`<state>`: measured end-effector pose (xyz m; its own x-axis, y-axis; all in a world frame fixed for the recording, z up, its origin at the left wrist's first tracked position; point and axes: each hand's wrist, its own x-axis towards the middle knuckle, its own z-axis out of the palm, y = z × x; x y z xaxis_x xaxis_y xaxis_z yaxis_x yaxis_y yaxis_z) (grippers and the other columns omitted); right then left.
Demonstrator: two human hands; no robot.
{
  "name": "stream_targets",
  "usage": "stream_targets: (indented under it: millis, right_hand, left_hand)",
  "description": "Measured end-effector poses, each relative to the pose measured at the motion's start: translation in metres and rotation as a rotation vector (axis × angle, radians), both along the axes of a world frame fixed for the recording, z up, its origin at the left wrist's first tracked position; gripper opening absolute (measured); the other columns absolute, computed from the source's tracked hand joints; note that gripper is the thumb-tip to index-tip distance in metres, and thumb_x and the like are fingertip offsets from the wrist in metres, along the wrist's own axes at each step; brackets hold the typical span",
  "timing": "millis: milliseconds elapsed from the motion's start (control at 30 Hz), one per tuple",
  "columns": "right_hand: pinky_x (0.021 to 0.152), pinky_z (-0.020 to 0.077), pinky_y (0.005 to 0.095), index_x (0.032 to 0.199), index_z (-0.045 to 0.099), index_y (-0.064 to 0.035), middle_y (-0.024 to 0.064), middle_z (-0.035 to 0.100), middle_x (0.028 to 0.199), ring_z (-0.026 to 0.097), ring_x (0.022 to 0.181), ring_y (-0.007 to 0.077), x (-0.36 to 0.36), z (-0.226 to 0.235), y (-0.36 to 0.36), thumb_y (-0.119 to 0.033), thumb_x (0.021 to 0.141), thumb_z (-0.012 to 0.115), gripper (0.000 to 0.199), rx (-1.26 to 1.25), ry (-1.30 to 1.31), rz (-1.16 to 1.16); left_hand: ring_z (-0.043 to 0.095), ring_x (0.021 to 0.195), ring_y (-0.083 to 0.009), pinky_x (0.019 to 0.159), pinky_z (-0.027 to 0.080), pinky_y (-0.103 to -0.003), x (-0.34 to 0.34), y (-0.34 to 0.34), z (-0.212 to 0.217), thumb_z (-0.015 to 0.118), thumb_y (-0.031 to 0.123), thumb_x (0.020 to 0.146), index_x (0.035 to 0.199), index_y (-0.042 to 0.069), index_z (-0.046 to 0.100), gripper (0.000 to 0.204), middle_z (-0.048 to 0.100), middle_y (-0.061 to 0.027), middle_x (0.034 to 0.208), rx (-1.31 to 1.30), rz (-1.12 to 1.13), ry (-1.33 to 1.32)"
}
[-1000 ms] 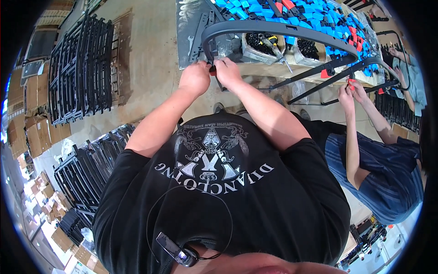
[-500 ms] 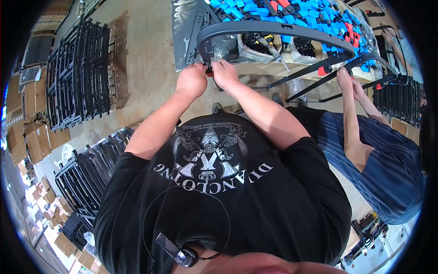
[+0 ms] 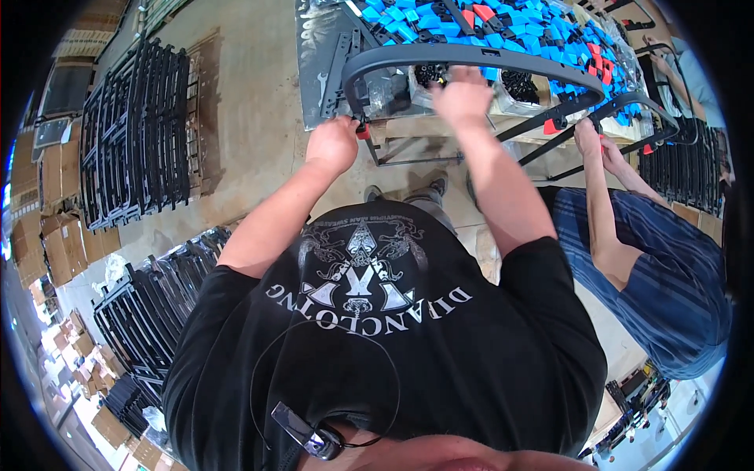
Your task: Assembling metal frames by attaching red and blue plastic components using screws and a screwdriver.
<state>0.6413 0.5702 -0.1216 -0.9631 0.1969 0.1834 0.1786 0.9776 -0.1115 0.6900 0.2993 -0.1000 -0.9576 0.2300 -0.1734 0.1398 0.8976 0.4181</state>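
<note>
A curved dark grey frame [image 3: 440, 55] arches over the edge of a worktable. My left hand [image 3: 334, 144] is closed around the frame's left end, where a small red part [image 3: 363, 132] shows beside the fingers. My right hand [image 3: 462, 96] has reached forward under the arch, over clear bags of small black parts [image 3: 428, 74]; what its fingers hold is hidden. Blue and red plastic pieces [image 3: 503, 23] cover the table behind the frame.
A person in a blue striped top stands at right, a hand [image 3: 587, 137] on a second black frame [image 3: 620, 106]. Stacks of black metal frames [image 3: 137, 133] stand on the floor at left and lower left [image 3: 149, 314]. Cardboard boxes [image 3: 59, 235] line the far left.
My right hand left the frame's left end and moved right and forward toward the bags on the table. My left hand stayed on the frame end.
</note>
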Motion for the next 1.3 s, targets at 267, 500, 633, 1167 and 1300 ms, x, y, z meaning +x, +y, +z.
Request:
stream_targets:
  millis: [267, 500, 633, 1167, 1300]
  right_hand:
    - [0.108, 0.0467, 0.0459, 0.145, 0.049, -0.0028, 0.0257, 0.062, 0.135, 0.06, 0.127, 0.0379, -0.03, -0.001, 0.055, -0.02, 0.088, 0.054, 0.059, -0.264, -0.675, -0.101]
    - [0.06, 0.0471, 0.0344, 0.122, 0.055, -0.0056, 0.0074, 0.061, 0.088, 0.056, 0.07, 0.0167, 0.072, -0.007, 0.075, -0.03, 0.097, 0.065, 0.036, -1.294, -0.451, -0.101]
    - [0.042, 0.0271, 0.0226, 0.104, 0.047, -0.0126, -0.0037, 0.045, 0.073, 0.035, 0.051, 0.0057, 0.117, 0.023, 0.038, -0.024, 0.103, 0.061, 0.018, -1.986, -0.853, 0.037]
    - [0.06, 0.047, 0.0276, 0.114, 0.06, -0.0072, -0.0028, 0.058, 0.076, 0.055, 0.065, 0.0074, 0.138, -0.001, 0.009, -0.018, 0.1, 0.065, 0.019, -1.555, -0.445, 0.161]
    - [0.052, 0.0403, 0.0255, 0.103, 0.059, -0.0077, -0.0051, 0.051, 0.07, 0.047, 0.058, 0.0057, 0.134, -0.006, -0.033, -0.02, 0.1, 0.066, 0.015, -1.675, -0.514, 0.079]
  left_hand:
    - [0.066, 0.105, -0.0419, 0.091, 0.052, -0.05, 0.006, -0.004, -0.013, 0.049, 0.03, 0.104, 0.107, 0.003, 0.07, 0.034, 0.07, -0.0234, 0.11, 0.046, 0.099, -0.028]
    - [0.069, 0.1, -0.0354, 0.086, 0.055, -0.045, 0.043, 0.01, 0.019, 0.059, 0.036, 0.101, 0.111, 0.004, 0.068, 0.035, 0.071, -0.0215, 0.105, 0.275, 0.236, -0.064]
    - [0.068, 0.083, -0.0212, 0.074, 0.054, -0.035, 0.07, 0.046, -0.004, 0.068, 0.023, 0.1, 0.116, 0.0, 0.064, 0.029, 0.07, -0.0089, 0.091, 0.88, 0.142, 0.032]
    - [0.059, 0.093, -0.0107, 0.086, 0.049, -0.027, 0.068, -0.019, -0.009, 0.076, 0.011, 0.094, 0.105, 0.002, 0.071, 0.015, 0.068, -0.002, 0.101, 0.967, 0.127, 0.147]
    - [0.061, 0.085, -0.0144, 0.081, 0.052, -0.03, 0.049, -0.037, -0.041, 0.062, 0.015, 0.103, 0.112, 0.005, 0.058, 0.014, 0.064, -0.0053, 0.091, 1.351, 0.467, -0.118]
